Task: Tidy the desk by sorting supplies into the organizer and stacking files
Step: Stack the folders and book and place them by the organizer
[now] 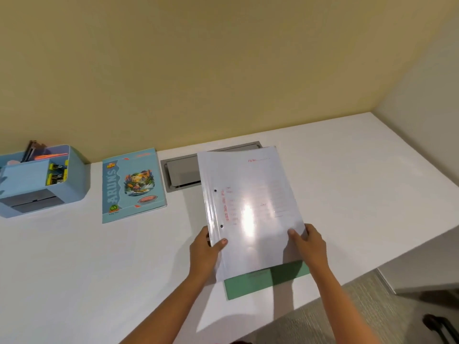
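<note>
One glossy white file (250, 207), a flat rectangle with two punched holes and faint red print too blurred to read, is gripped at its near edge by both hands. The left hand (205, 252) has its thumb curled over one corner, and the right hand (310, 247) over the other. The file is held tilted in front of the grey metal cable hatch (182, 173), partly hiding it. One matte green file (260, 281) lies beneath it on the smooth white desk (99, 269). Left of the hatch is laid one blue notebook (133, 184) marked "ARUN'S" and "NEW". Further left one blue plastic organizer (37, 180) is seen.
</note>
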Action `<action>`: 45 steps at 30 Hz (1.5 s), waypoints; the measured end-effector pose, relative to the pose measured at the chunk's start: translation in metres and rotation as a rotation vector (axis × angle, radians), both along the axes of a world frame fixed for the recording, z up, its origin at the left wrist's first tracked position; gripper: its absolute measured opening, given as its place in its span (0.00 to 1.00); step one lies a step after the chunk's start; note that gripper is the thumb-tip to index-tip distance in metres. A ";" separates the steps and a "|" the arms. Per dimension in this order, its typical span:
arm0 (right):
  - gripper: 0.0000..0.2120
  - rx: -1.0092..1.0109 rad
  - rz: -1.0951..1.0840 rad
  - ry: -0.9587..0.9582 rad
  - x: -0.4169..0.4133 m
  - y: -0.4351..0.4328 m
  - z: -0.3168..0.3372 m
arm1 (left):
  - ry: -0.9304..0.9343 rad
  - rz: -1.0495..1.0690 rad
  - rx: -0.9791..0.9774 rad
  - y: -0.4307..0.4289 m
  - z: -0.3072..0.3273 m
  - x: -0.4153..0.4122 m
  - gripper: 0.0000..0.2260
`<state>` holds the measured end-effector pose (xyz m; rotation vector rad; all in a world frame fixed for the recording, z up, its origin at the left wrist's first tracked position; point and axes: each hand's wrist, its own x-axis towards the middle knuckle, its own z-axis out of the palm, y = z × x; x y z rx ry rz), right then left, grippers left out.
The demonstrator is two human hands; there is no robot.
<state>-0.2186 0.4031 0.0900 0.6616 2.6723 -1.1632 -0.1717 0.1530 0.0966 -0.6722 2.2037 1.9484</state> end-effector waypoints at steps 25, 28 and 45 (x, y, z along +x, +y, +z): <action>0.13 -0.167 0.100 -0.199 -0.007 0.009 -0.035 | -0.162 0.220 -0.152 0.011 -0.036 -0.010 0.18; 0.12 -0.211 0.141 -0.056 -0.005 -0.003 -0.027 | -0.102 0.291 -0.129 0.004 -0.024 -0.006 0.17; 0.27 -0.554 0.331 0.310 -0.013 -0.142 0.040 | 0.363 0.575 -0.236 -0.079 0.055 0.037 0.27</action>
